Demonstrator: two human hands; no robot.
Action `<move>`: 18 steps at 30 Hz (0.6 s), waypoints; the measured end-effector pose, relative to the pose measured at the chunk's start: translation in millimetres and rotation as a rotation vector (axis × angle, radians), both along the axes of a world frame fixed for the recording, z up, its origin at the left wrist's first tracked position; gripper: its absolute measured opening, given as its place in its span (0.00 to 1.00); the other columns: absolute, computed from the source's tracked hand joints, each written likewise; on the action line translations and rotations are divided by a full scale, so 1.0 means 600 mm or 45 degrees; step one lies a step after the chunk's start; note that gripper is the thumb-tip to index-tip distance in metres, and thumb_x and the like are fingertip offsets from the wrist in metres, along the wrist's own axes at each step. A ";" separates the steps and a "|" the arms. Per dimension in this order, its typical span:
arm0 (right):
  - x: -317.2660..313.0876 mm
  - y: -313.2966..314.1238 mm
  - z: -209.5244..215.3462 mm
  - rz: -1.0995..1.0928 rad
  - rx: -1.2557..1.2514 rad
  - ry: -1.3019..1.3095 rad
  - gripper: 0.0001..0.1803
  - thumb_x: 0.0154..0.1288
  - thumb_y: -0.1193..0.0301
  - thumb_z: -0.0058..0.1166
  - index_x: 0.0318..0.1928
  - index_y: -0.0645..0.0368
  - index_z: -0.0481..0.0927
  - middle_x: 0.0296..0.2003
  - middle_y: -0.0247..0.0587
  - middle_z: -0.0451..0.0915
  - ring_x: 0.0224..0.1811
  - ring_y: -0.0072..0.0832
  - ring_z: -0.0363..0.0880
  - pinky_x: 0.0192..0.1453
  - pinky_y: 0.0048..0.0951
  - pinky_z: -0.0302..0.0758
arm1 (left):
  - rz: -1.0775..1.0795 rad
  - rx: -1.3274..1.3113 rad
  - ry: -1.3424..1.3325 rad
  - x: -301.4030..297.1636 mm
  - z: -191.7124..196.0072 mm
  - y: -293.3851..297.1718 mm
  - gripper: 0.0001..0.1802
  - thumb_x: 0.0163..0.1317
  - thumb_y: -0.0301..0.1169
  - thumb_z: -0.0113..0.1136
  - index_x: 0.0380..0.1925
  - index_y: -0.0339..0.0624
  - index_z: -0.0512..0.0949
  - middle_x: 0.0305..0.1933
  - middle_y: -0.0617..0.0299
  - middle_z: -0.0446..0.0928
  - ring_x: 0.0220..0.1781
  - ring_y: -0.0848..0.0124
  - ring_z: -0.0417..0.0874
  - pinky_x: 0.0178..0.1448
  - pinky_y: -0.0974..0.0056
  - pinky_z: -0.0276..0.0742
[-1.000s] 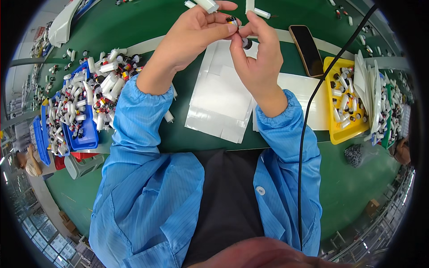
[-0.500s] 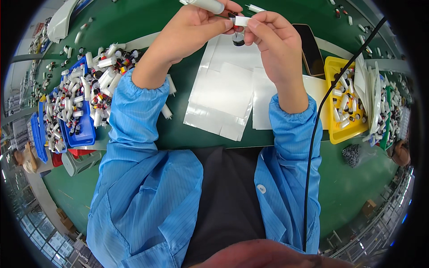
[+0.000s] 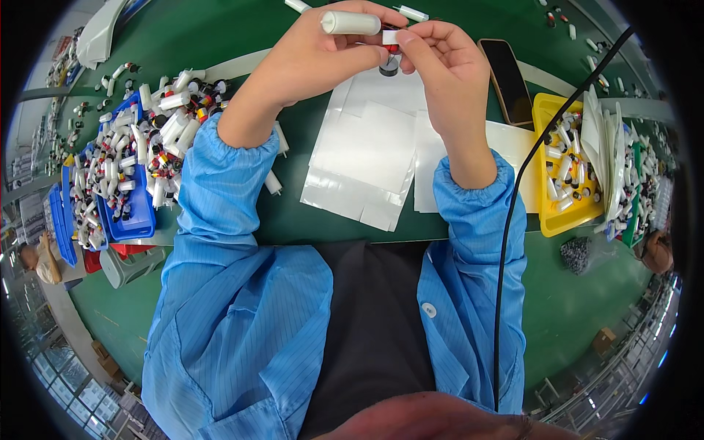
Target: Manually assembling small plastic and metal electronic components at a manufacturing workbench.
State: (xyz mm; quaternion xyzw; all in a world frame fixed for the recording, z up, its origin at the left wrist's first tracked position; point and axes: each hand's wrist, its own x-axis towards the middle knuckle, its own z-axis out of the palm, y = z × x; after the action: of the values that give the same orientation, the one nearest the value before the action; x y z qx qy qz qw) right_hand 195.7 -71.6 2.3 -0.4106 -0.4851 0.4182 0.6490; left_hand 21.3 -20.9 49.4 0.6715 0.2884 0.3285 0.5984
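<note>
In my left hand, closed at the far middle of the table, lies a white cylinder, almost level. Red and black wires lead from its right end toward a small round black-edged part, which hangs below the fingertips. My right hand pinches a small white strip between thumb and fingers, right against the wires. The two hands almost meet there. Beneath them, white sheets lie on the green table.
Blue trays heaped with white cylinders stand at the left. A phone lies right of the sheets, near a yellow tray of similar parts. A black cable runs down the right side. Another cylinder lies beyond my hands.
The white cylinder has swung level and come nearer, shifting slightly right. Less of the white strip shows beside the wires. My right hand has shifted slightly left.
</note>
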 end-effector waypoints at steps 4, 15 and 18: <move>-0.001 0.004 0.000 0.024 0.045 -0.053 0.12 0.66 0.74 0.65 0.46 0.65 0.80 0.37 0.38 0.83 0.37 0.18 0.81 0.39 0.17 0.78 | 0.060 0.213 0.124 -0.010 -0.023 0.012 0.17 0.69 0.28 0.63 0.57 0.35 0.80 0.49 0.55 0.84 0.51 0.71 0.85 0.59 0.66 0.81; 0.006 -0.002 0.006 0.794 -0.314 0.644 0.22 0.70 0.66 0.57 0.61 0.58 0.71 0.51 0.38 0.77 0.53 0.27 0.77 0.58 0.32 0.72 | -0.144 0.466 -0.014 -0.038 0.022 -0.016 0.19 0.64 0.23 0.67 0.56 0.40 0.83 0.49 0.58 0.86 0.49 0.72 0.86 0.53 0.67 0.81; 0.032 0.023 -0.023 0.537 -0.403 0.560 0.16 0.71 0.67 0.57 0.55 0.59 0.76 0.43 0.34 0.79 0.44 0.23 0.77 0.50 0.28 0.72 | 0.027 0.296 0.139 -0.106 0.046 0.023 0.20 0.63 0.24 0.69 0.55 0.40 0.82 0.46 0.56 0.87 0.46 0.72 0.87 0.51 0.65 0.82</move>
State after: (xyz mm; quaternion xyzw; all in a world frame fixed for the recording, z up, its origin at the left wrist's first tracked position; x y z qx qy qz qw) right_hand 214.8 -57.8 -11.7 -0.2968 -0.3369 0.6917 0.5657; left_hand -42.2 -7.0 77.3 0.7501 0.2876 0.3289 0.4965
